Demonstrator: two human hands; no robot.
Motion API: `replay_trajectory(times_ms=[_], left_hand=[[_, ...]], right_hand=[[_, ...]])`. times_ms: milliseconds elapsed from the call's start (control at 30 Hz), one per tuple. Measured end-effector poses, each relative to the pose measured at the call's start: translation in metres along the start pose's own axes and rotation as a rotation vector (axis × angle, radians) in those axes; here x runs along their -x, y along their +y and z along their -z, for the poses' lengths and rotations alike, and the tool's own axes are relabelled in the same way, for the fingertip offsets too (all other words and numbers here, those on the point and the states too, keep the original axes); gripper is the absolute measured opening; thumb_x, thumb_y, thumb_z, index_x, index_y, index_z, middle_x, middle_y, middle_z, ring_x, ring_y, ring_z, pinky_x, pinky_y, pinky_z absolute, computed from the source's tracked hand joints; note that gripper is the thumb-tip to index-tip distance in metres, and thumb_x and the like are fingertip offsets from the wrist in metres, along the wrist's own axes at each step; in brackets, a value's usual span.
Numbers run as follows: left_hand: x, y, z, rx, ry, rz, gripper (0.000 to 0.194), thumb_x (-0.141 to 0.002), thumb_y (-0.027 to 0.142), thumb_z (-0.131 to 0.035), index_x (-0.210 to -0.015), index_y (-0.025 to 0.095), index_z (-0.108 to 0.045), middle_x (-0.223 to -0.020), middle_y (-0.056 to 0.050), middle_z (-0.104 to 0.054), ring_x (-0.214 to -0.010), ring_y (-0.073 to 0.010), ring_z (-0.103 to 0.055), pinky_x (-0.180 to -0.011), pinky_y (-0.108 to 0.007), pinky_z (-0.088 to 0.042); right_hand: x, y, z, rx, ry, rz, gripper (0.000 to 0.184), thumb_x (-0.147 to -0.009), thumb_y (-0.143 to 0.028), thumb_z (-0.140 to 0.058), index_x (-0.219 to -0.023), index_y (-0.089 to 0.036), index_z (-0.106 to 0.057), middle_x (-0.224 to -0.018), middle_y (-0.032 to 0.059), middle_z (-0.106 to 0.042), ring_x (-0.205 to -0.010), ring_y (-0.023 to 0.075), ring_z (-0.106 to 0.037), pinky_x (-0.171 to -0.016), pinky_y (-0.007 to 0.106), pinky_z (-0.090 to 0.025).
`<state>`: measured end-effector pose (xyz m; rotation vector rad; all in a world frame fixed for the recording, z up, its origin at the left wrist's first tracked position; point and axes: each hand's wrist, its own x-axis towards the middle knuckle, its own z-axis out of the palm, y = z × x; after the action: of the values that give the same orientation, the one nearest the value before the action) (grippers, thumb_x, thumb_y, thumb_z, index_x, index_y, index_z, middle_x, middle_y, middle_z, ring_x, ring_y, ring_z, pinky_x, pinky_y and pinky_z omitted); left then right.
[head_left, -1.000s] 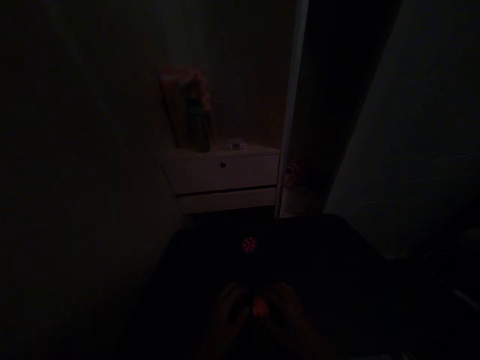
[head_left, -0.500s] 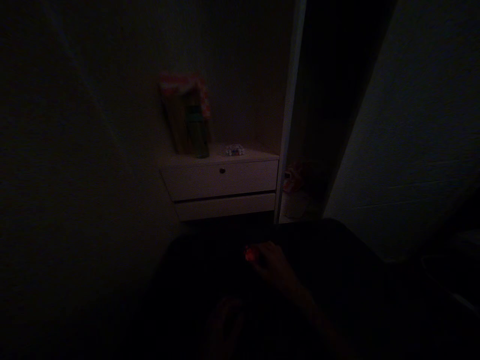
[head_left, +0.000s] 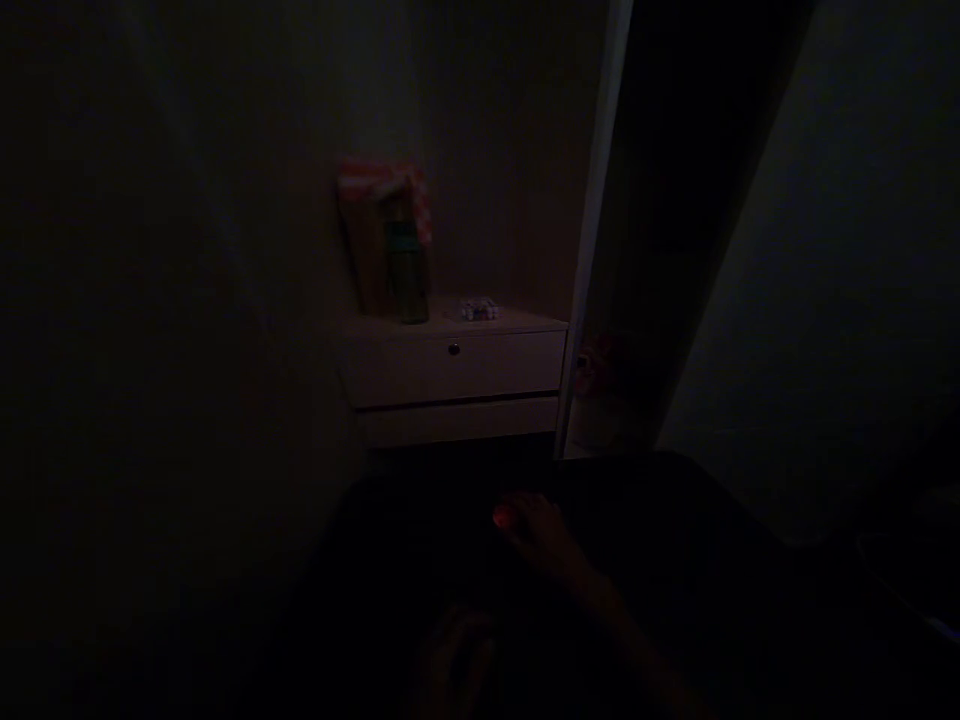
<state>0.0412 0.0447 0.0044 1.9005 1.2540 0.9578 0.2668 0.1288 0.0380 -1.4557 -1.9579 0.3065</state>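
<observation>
The picture is very dark. My right hand [head_left: 541, 532] reaches forward over a black surface [head_left: 420, 540], closed around a small light [head_left: 504, 516]. A red glow shows at its fingertips; the body of the light is hidden by the fingers and the dark. Lower down, my left hand [head_left: 456, 655] is barely visible, its fingers loosely curved with a gap to the thumb and nothing seen between them. Beyond the hands stands a pale drawer unit [head_left: 510, 365] with a round lock [head_left: 454, 349].
On the drawer unit stand a green-lidded bottle [head_left: 409, 280], a red-and-white checked cloth [head_left: 382, 180] over a brownish upright object, and a small clear box [head_left: 478, 309]. A pale upright panel edge [head_left: 596, 200] borders a dark gap holding something reddish [head_left: 592, 372]. Walls flank both sides.
The view has shifted slightly, so the drawer unit sits a little lower and further right. The red glow at my right fingertips is dimmer, and the hand looks more closed over it.
</observation>
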Motion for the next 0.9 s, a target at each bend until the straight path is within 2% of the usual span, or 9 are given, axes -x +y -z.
replay_trajectory(times_ms=[100,233,333,433,600,900], left_hand=[[-0.017,0.010,0.002,0.006,0.034,0.021,0.033,-0.094,0.048,-0.053,-0.106,0.026,-0.074,-0.110,-0.009,-0.075,-0.102,-0.0258,-0.070,-0.093,-0.038,-0.057],[-0.064,0.018,-0.003,-0.019,0.096,-0.027,0.033,-0.096,0.039,-0.052,-0.117,0.023,-0.070,-0.122,-0.010,-0.070,-0.115,-0.0256,-0.064,-0.104,-0.043,-0.049],[-0.102,0.014,-0.013,-0.049,0.116,-0.068,0.039,-0.096,0.034,-0.051,-0.128,0.018,-0.064,-0.131,-0.013,-0.066,-0.124,-0.0269,-0.058,-0.110,-0.047,-0.043],[-0.125,0.006,-0.025,-0.041,0.114,-0.077,0.042,-0.097,0.036,-0.050,-0.132,0.016,-0.062,-0.133,-0.014,-0.064,-0.126,-0.0271,-0.056,-0.111,-0.048,-0.041],[-0.134,0.001,-0.038,0.007,0.092,-0.144,0.040,-0.095,0.038,-0.055,-0.128,0.019,-0.063,-0.128,-0.013,-0.065,-0.120,-0.0255,-0.059,-0.107,-0.045,-0.045],[-0.138,-0.005,-0.042,-0.085,0.089,-0.176,0.033,-0.094,0.035,-0.055,-0.120,0.019,-0.069,-0.120,-0.012,-0.069,-0.114,-0.0267,-0.060,-0.103,-0.044,-0.046]], right_hand=[[0.002,0.007,-0.003,-0.129,0.095,-0.012,0.040,-0.096,-0.037,-0.059,-0.134,-0.024,-0.060,-0.137,0.0100,-0.063,-0.127,0.0254,-0.056,-0.109,0.046,-0.043],[0.002,0.018,-0.011,-0.346,0.210,-0.073,0.028,-0.096,-0.035,-0.058,-0.119,-0.024,-0.069,-0.127,0.0089,-0.068,-0.121,0.0243,-0.061,-0.108,0.044,-0.045],[0.001,0.023,-0.017,-0.420,0.241,-0.093,0.026,-0.096,-0.034,-0.056,-0.116,-0.022,-0.069,-0.121,0.0092,-0.070,-0.115,0.0236,-0.064,-0.105,0.042,-0.048],[0.002,0.025,-0.021,-0.448,0.258,-0.101,0.026,-0.096,-0.034,-0.055,-0.115,-0.022,-0.068,-0.117,0.0090,-0.071,-0.110,0.0233,-0.067,-0.100,0.041,-0.051],[0.002,0.028,-0.024,-0.479,0.281,-0.111,0.020,-0.093,-0.034,-0.058,-0.104,-0.023,-0.071,-0.106,0.0066,-0.073,-0.101,0.0228,-0.069,-0.094,0.039,-0.053],[-0.003,0.031,-0.034,-0.458,0.293,-0.172,0.021,-0.091,-0.034,-0.058,-0.104,-0.022,-0.070,-0.104,0.0081,-0.074,-0.098,0.0241,-0.070,-0.091,0.039,-0.055]])
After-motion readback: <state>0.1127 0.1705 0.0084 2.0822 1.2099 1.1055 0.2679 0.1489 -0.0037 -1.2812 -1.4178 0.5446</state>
